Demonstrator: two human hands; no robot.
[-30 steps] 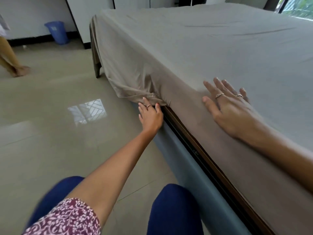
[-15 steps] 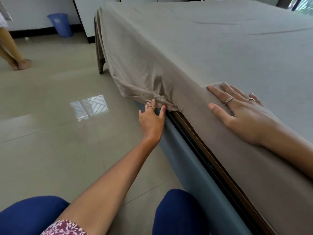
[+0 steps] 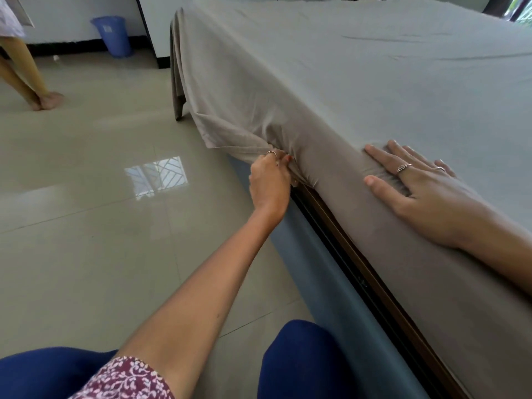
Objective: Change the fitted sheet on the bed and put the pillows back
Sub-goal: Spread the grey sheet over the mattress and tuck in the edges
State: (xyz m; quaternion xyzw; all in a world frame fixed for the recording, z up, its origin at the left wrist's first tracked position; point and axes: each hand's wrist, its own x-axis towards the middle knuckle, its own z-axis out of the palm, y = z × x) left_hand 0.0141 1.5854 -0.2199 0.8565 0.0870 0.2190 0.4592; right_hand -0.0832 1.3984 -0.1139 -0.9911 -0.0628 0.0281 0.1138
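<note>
A taupe sheet [image 3: 359, 82] covers the mattress and hangs loose over the left side toward the far corner. Nearer to me its edge is tucked between the mattress and the blue-grey bed frame [image 3: 319, 269]. My left hand [image 3: 269, 182] grips the bunched hem of the sheet at the mattress's lower edge, fingers curled into the fabric. My right hand [image 3: 417, 185] lies flat on the mattress's top edge, fingers spread, pressing the sheet down. No pillows are in view.
Glossy beige floor tiles [image 3: 86, 226] stretch to the left of the bed. A blue waste bin [image 3: 110, 36] stands by the far wall. Another person's bare legs [image 3: 26, 82] are at the far left. My knees in blue trousers [image 3: 299, 364] are close to the frame.
My left hand has gone from open fingers touching the hem to gripping the bunched sheet. My right hand stays flat on the mattress edge. The view has shifted slightly closer.
</note>
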